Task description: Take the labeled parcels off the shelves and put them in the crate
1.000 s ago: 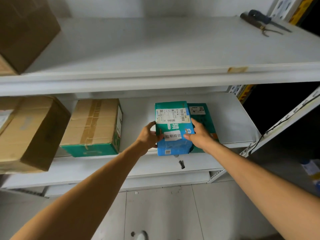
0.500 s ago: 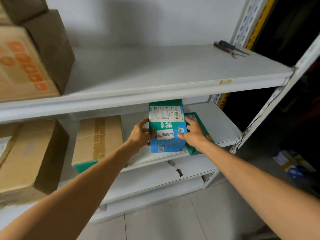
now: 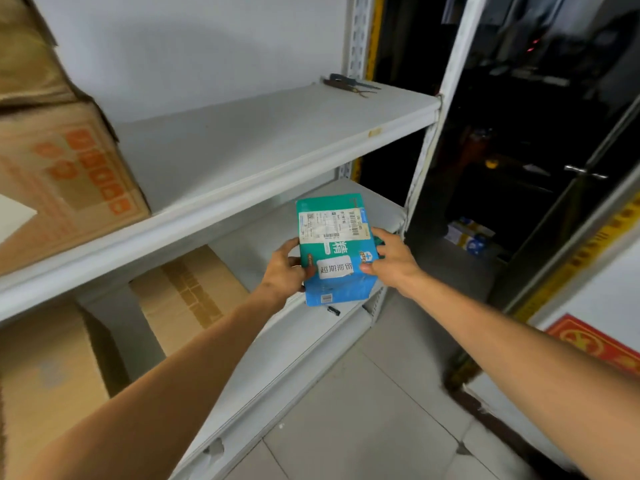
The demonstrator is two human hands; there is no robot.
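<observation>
Gripping one teal parcel [image 3: 333, 251] are left hand [image 3: 284, 271] and right hand [image 3: 393, 259].

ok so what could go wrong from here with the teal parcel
The teal parcel is held only by its sides between the left hand and right hand, so it might slip and drop onto the floor. The crate is not in view, so carrying it there probably means turning away first.

Teal parcel [image 3: 332, 251]: one in plain view, two white labels [image 3: 330, 223] on it. Hands: two, left hand [image 3: 284, 271] and right hand [image 3: 391, 261]. Cardboard boxes [image 3: 69, 185]: four, two on the upper shelf [image 3: 277, 140], two on the lower shelf [image 3: 252, 244]. Hand tools [image 3: 349, 84]: number unclear.
</observation>
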